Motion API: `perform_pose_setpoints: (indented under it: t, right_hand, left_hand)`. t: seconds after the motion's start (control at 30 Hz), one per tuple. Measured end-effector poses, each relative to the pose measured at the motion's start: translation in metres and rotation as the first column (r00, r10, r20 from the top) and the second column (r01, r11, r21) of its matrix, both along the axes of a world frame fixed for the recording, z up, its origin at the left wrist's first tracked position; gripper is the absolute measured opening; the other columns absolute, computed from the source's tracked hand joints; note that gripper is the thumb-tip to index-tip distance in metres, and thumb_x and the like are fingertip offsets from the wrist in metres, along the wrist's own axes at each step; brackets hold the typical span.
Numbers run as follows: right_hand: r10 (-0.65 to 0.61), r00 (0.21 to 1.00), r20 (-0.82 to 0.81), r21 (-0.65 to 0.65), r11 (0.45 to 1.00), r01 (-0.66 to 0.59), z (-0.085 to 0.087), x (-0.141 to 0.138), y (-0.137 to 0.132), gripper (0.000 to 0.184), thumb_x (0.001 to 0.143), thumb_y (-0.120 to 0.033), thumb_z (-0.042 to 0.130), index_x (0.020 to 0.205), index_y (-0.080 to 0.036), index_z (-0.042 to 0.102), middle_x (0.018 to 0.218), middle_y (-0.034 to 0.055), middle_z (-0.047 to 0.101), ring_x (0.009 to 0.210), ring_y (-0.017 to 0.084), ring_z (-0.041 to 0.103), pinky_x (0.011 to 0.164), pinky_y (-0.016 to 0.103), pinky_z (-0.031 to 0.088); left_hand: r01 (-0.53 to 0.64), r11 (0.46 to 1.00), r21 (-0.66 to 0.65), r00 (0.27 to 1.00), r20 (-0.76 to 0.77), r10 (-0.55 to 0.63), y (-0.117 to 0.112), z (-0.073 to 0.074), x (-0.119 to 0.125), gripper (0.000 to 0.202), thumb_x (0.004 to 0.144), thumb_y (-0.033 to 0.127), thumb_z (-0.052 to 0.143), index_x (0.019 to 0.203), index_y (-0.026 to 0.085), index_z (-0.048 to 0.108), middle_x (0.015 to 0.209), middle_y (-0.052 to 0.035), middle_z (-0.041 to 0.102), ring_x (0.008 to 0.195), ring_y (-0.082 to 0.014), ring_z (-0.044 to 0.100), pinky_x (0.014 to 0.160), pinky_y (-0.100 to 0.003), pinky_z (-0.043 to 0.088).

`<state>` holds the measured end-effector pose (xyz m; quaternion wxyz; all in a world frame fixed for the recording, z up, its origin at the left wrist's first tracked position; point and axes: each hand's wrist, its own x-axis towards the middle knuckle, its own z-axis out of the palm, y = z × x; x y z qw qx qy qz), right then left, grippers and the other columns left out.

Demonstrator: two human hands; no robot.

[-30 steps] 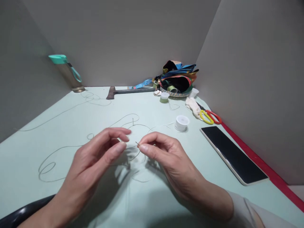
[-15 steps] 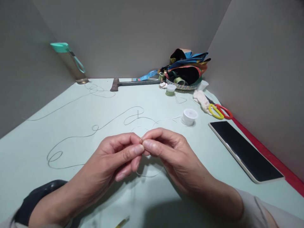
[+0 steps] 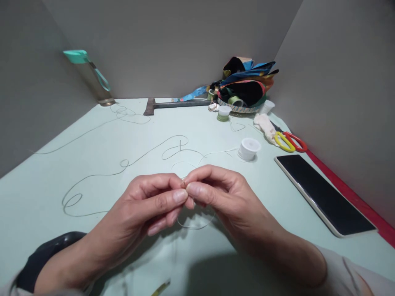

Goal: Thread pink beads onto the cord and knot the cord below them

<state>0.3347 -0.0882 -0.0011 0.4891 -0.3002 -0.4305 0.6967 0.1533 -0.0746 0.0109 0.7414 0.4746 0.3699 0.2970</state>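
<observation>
My left hand (image 3: 154,201) and my right hand (image 3: 219,191) meet fingertip to fingertip above the table, each in a thumb-and-finger pinch. Between the tips shows a tiny bit of thread (image 3: 184,183); most of it is hidden by the fingers. A thin loop of thread (image 3: 196,228) hangs below the hands. Behind them, pale thread runs to a white spool (image 3: 248,149). A long grey-green cord (image 3: 101,175) lies in loose curls on the left and passes out of sight by my left wrist.
Scissors (image 3: 288,142) and a phone (image 3: 324,193) lie on the right. At the back are a hatchet (image 3: 179,105), a green thread spool (image 3: 224,113), a basket of colourful cloth (image 3: 242,109) and a bottle (image 3: 92,80). A dark object (image 3: 52,255) sits by my left forearm.
The view has shifted slightly, so the spool, scissors and phone sit a little farther right. Both hands keep the same fingertip pinch, with barely any movement.
</observation>
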Motion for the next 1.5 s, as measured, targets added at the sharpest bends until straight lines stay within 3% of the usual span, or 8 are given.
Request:
perform_pose_setpoints:
  t: [0.3, 0.6, 0.9, 1.17, 1.5]
  right_hand:
    - [0.003, 0.999, 0.052, 0.013, 1.000, -0.004, -0.0007, 0.0015, -0.0001, 0.004, 0.089, -0.019, 0.073, 0.091, -0.019, 0.077, 0.077, -0.0035, 0.070, 0.075, 0.005, 0.062, 0.076, 0.017, 0.050]
    - [0.060, 0.995, -0.078, -0.023, 0.998, -0.062, 0.0036, -0.0009, 0.0009, 0.010, 0.088, -0.011, 0.072, 0.089, -0.018, 0.078, 0.074, -0.0048, 0.070, 0.075, 0.004, 0.067, 0.079, 0.015, 0.056]
    - [0.071, 0.996, -0.053, 0.009, 0.997, -0.071, 0.0042, 0.0016, -0.0003, 0.009, 0.089, -0.012, 0.072, 0.090, -0.019, 0.078, 0.076, -0.0055, 0.070, 0.076, 0.002, 0.066, 0.079, 0.012, 0.055]
    - [0.066, 0.997, -0.039, 0.019, 0.998, -0.066, 0.0029, 0.0021, 0.0012, 0.003, 0.089, -0.017, 0.073, 0.088, -0.017, 0.076, 0.073, -0.0050, 0.069, 0.074, 0.003, 0.065, 0.078, 0.014, 0.055]
    - [0.054, 0.998, 0.028, 0.026, 0.998, -0.055, 0.0048, 0.0023, 0.0012, 0.010, 0.087, -0.025, 0.076, 0.086, -0.016, 0.073, 0.071, -0.0029, 0.067, 0.072, 0.008, 0.064, 0.077, 0.022, 0.054]
  left_hand:
    - [0.003, 0.996, -0.085, 0.999, 0.036, 0.000, 0.0047, 0.0021, -0.0025, 0.018, 0.081, 0.032, 0.076, 0.068, 0.019, 0.076, 0.048, 0.0045, 0.048, 0.041, -0.0017, 0.027, 0.049, -0.025, 0.014]
    - [0.049, 0.992, -0.118, 0.998, 0.039, -0.045, 0.0047, 0.0025, -0.0044, 0.019, 0.081, 0.032, 0.074, 0.071, 0.016, 0.077, 0.044, 0.0062, 0.045, 0.038, -0.0010, 0.024, 0.053, -0.028, 0.014]
    - [0.065, 0.992, -0.109, 0.998, 0.024, -0.063, 0.0035, 0.0034, -0.0040, 0.021, 0.080, 0.033, 0.074, 0.070, 0.015, 0.076, 0.043, 0.0068, 0.043, 0.038, -0.0010, 0.024, 0.052, -0.028, 0.015]
    - [0.051, 0.995, -0.086, 0.998, 0.040, -0.048, 0.0033, 0.0006, -0.0046, 0.017, 0.083, 0.031, 0.077, 0.075, 0.016, 0.077, 0.067, 0.0015, 0.066, 0.042, 0.0009, 0.032, 0.046, -0.023, 0.013]
    - [0.045, 0.999, -0.008, 0.998, -0.042, -0.046, 0.0015, -0.0034, -0.0083, 0.021, 0.084, 0.037, 0.076, 0.075, 0.019, 0.077, 0.065, 0.0020, 0.060, 0.051, -0.0050, 0.027, 0.049, -0.024, 0.018]
